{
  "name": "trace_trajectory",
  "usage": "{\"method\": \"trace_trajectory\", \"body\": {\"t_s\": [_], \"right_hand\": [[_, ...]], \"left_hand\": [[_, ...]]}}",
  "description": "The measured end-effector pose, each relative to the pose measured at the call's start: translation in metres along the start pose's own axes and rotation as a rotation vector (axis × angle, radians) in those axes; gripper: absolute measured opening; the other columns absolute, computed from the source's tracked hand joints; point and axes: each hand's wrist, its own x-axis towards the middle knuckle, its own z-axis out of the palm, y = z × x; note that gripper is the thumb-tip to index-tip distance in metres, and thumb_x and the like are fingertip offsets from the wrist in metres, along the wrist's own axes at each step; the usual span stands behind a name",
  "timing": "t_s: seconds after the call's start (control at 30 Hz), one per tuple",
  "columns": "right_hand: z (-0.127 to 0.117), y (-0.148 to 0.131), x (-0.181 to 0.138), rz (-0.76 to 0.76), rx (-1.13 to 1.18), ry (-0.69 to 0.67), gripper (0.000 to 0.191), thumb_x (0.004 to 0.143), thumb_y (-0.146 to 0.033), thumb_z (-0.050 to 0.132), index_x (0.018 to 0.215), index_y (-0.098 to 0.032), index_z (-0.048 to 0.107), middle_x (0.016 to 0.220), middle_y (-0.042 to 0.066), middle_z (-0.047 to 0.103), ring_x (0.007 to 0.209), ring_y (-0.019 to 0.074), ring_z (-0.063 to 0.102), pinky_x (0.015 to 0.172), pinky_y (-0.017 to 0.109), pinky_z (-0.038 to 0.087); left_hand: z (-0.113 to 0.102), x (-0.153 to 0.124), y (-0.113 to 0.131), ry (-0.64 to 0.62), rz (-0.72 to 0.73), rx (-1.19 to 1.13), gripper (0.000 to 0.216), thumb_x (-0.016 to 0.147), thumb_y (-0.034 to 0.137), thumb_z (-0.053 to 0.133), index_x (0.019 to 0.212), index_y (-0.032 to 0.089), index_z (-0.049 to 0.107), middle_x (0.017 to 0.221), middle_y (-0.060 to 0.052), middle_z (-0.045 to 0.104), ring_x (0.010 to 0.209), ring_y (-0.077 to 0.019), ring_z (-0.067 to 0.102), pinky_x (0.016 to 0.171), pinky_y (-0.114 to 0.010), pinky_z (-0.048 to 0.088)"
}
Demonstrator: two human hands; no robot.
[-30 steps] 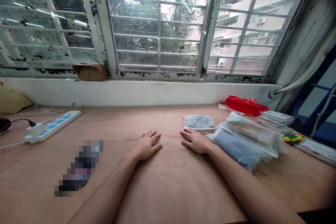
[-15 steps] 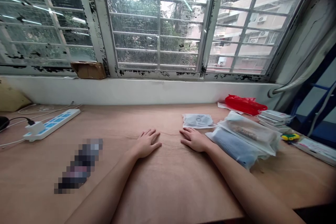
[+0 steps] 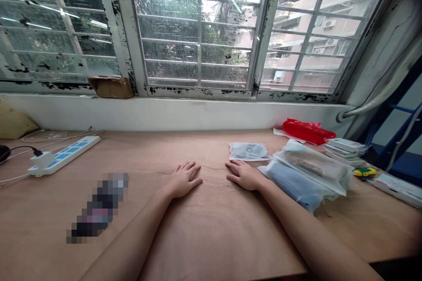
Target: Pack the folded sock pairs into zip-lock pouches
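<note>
My left hand (image 3: 185,180) lies flat on the wooden tabletop (image 3: 211,232), fingers spread and holding nothing. Across a short gap, my right hand (image 3: 243,175) also rests palm down with its fingers stretched out. Just beyond the right hand is a small frosted plastic pouch (image 3: 249,152) with something dark and ring-shaped inside. Beside my right forearm, larger frosted zip bags lie stacked; a blue item shows through the lower bag (image 3: 293,186) and something brownish through the upper bag (image 3: 316,162). A pixelated dark object (image 3: 99,208) lies left of my left forearm.
A white power strip (image 3: 66,156) with a plugged-in adapter and cables lies at the left. Behind the bags are a red plastic bag (image 3: 308,131), stacked boxes (image 3: 346,145) and a yellow-green item (image 3: 364,173). A cardboard box (image 3: 112,87) sits on the windowsill.
</note>
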Motion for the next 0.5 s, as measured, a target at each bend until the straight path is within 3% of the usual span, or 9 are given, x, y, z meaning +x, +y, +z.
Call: {"method": "trace_trajectory", "body": {"t_s": [0.5], "right_hand": [[-0.0009, -0.0027, -0.0013, 0.012, 0.001, 0.015, 0.069, 0.090, -0.063, 0.039, 0.148, -0.025, 0.039, 0.157, 0.009, 0.030, 0.143, 0.0305, 0.027, 0.115, 0.045, 0.025]], "left_hand": [[-0.0015, -0.0007, 0.0013, -0.008, -0.009, -0.001, 0.066, 0.090, 0.061, 0.040, 0.144, 0.023, 0.045, 0.156, -0.009, 0.032, 0.144, -0.0302, 0.026, 0.117, -0.047, 0.020]]}}
